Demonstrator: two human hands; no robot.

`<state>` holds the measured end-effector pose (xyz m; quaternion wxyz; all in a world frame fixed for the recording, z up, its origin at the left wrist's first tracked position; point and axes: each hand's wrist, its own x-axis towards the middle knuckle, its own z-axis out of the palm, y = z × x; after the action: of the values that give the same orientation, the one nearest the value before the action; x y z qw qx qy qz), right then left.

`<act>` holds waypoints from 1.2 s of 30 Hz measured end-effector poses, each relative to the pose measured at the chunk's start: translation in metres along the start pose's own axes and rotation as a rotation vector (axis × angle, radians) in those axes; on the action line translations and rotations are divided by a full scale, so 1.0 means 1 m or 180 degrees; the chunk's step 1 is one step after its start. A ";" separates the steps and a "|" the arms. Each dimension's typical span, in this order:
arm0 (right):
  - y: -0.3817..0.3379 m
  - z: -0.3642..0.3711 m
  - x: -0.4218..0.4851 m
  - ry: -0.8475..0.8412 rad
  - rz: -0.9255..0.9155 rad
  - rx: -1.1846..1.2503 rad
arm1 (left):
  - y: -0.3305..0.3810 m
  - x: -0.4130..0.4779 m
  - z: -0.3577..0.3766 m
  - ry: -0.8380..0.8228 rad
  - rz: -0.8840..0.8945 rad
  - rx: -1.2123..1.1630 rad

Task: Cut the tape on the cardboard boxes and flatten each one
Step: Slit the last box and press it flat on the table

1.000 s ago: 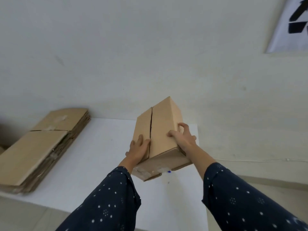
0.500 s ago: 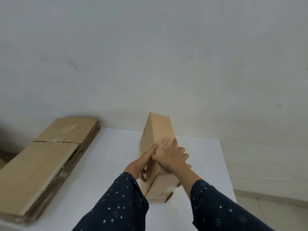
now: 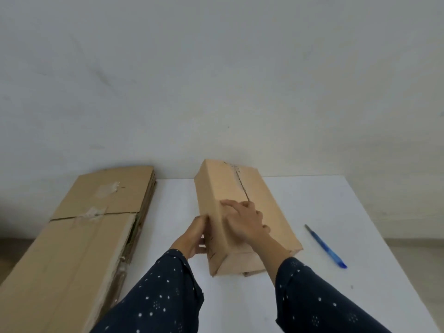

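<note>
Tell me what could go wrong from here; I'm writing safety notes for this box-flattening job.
1. The blue cutter lies loose on the white table, near its right edge and close to the right sleeve; a sweep of that arm might knock it off.
2. The cardboard box is still in box form, with the left hand at its side and the right hand on top; pressing it down could pinch fingers.
</note>
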<state>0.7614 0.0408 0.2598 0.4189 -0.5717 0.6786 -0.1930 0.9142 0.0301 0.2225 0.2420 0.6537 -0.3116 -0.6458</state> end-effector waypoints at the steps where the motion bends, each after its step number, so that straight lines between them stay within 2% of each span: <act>1: 0.000 0.014 0.000 -0.0055 0.0001 -0.0263 | -0.006 0.004 -0.007 -0.0061 -0.0150 0.0023; 5: 0.015 0.052 0.008 -0.0187 -0.0096 -0.0636 | -0.024 0.027 -0.022 -0.0063 -0.0376 0.0079; 7: 0.022 0.059 0.014 -0.0274 -0.0045 -0.0601 | -0.030 0.043 -0.021 0.0330 -0.0110 0.0091; 9: 0.026 0.061 0.022 -0.0246 -0.0059 -0.0582 | -0.029 0.059 -0.018 0.0802 0.0405 0.0382; 11: 0.028 0.056 0.032 0.0106 -0.0097 -0.0474 | -0.021 0.069 -0.014 0.1121 0.0910 0.1042; 14: 0.038 0.028 0.048 0.0937 -0.0016 -0.0366 | -0.004 0.082 -0.005 0.1543 0.1650 0.2511; 16: 0.055 0.002 0.060 0.1323 0.0119 -0.0449 | 0.003 0.095 0.001 0.1519 0.2076 0.3144; 18: 0.083 -0.025 0.071 0.1577 0.0401 -0.0563 | 0.001 0.107 0.005 0.1461 0.2220 0.3458; 22: 0.154 -0.063 0.076 0.1405 0.1105 -0.1342 | -0.007 0.119 0.006 0.1773 0.2396 0.3677; 24: 0.186 -0.063 0.069 0.1171 0.1429 -0.2039 | -0.008 0.122 0.007 0.1817 0.2397 0.3727; 26: 0.208 -0.054 0.064 0.1069 0.1651 -0.2379 | -0.008 0.125 0.008 0.1843 0.2394 0.3721; 30: 0.220 -0.042 0.068 0.1010 0.1285 -0.2601 | -0.010 0.128 0.008 0.1874 0.2376 0.3683; 33: 0.205 -0.041 0.086 0.0907 0.0857 -0.2228 | -0.010 0.126 0.008 0.1879 0.2373 0.3697; 36: 0.162 -0.051 0.111 0.1132 0.0404 -0.1722 | -0.010 0.123 0.009 0.1837 0.2346 0.3625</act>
<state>0.6224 -0.0304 0.1304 0.1380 -0.5762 0.8020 -0.0760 0.9024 -0.0510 0.1300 0.1388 0.6749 -0.7220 -0.0631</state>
